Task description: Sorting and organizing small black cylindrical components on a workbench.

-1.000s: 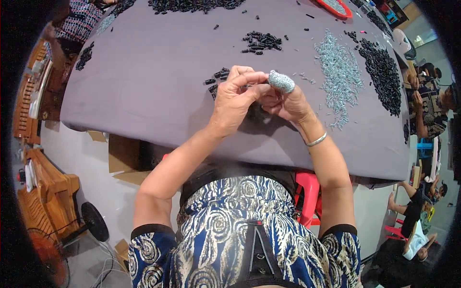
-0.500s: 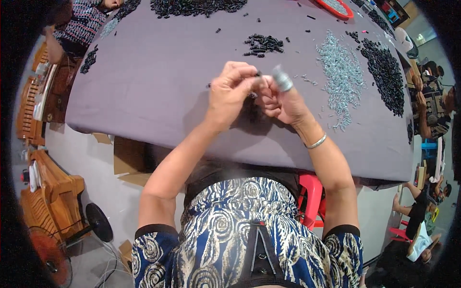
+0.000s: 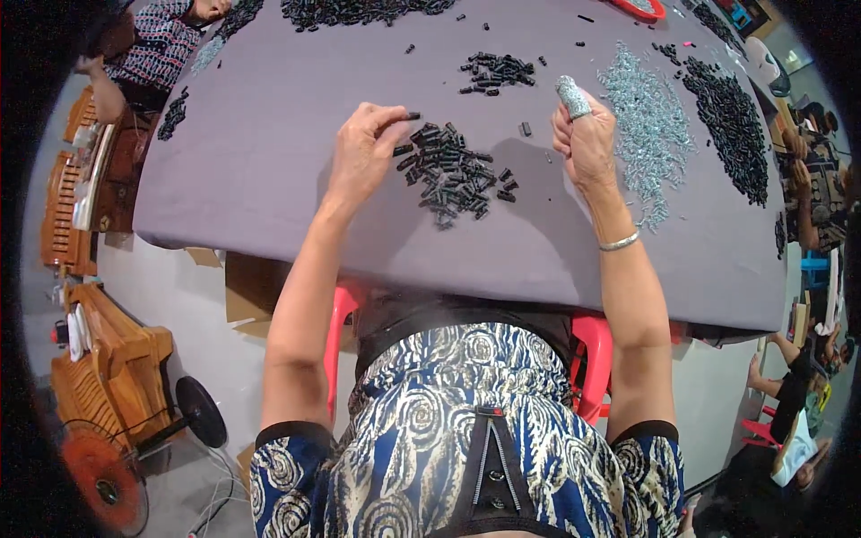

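Note:
My left hand [image 3: 363, 148] pinches a small black cylindrical piece [image 3: 413, 116] between thumb and fingertips, at the upper left of a loose pile of black pieces [image 3: 448, 170]. To the right, my right hand [image 3: 587, 139] is closed with its fingers curled in. Silvery wrapping [image 3: 574, 99] covers its upright thumb; whatever the curled fingers hold is hidden. A single dark piece [image 3: 526, 129] shows between the hands. Beside my right hand spreads a heap of small silvery screw-like parts [image 3: 646, 125].
Another small black pile [image 3: 496, 73] lies farther back, and a long black heap [image 3: 726, 130] at the right. A red-rimmed tray [image 3: 641, 9] sits on the far side of the grey-covered table [image 3: 269, 170]. Other people sit at the left and right edges.
My hands, close together over the near pile before, are now apart: the left has gone leftward, the right to the right and farther out. The near black pile is uncovered.

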`<state>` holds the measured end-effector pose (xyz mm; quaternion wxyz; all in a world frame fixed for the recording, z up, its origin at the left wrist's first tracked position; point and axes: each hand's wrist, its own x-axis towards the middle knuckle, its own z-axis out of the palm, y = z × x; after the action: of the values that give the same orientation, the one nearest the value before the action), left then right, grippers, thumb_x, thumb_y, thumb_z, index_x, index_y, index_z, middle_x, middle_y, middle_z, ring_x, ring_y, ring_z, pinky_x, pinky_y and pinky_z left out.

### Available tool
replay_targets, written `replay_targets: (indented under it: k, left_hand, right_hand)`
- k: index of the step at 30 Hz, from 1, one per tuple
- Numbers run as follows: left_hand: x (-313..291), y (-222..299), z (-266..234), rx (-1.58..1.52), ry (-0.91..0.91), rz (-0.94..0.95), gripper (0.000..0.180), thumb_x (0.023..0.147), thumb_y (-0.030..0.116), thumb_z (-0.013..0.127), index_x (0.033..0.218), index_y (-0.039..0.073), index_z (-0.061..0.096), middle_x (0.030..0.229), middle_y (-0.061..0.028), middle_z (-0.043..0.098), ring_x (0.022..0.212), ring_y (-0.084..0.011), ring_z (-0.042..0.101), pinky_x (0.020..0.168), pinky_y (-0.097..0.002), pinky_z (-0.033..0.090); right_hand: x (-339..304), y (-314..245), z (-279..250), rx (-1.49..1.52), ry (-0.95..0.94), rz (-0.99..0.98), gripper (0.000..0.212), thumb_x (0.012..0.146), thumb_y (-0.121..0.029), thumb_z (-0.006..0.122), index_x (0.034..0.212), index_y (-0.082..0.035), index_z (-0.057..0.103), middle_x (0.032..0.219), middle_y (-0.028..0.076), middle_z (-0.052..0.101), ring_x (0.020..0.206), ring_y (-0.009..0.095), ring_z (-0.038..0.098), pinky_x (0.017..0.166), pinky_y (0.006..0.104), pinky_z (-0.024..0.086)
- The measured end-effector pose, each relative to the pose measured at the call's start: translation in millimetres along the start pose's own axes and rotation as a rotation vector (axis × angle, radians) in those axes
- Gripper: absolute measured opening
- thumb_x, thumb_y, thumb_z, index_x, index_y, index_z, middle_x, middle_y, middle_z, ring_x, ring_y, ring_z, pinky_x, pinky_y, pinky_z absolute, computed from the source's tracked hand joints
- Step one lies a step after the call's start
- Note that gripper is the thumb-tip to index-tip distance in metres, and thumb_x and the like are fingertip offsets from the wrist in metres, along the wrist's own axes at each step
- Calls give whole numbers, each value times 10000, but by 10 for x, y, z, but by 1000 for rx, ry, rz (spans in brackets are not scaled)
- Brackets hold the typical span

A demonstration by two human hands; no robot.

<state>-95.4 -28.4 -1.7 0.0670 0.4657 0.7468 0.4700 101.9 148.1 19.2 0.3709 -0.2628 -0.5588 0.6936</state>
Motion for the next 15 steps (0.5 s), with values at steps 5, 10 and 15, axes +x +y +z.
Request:
replay_targets:
  k: [5, 10, 15]
  left_hand:
    - [-74, 157, 68, 121, -121, 134, 603, 736, 339, 726, 1201, 11, 527, 1170, -142, 500, 1078, -277, 510, 914, -361, 422]
    - [103, 19, 250, 478, -91, 253, 788, 679, 511, 704, 1253, 17, 487, 1255, -175, 429, 1152, -342, 438, 972, -419, 360]
    - [276, 78, 181, 97, -236, 136, 461, 861, 378, 530, 1151, 21, 560, 1194, -158, 472, 1112, -298, 468, 952, -370, 377]
  right_hand:
    - [70, 87, -142, 165, -21, -11, 227, 932, -168, 483, 719, -89, 489, 558, -69, 352, 455, 19, 277, 371, 190, 221]
    - [41, 65, -13, 113, 12, -6, 285, 938, -212, 486, 682, -97, 439, 536, -61, 320, 440, 30, 261, 371, 195, 213]
    - [75, 38, -77, 79, 27, -23, 317, 947, -228, 481, 667, -97, 411, 531, -51, 298, 443, 39, 253, 380, 195, 210]
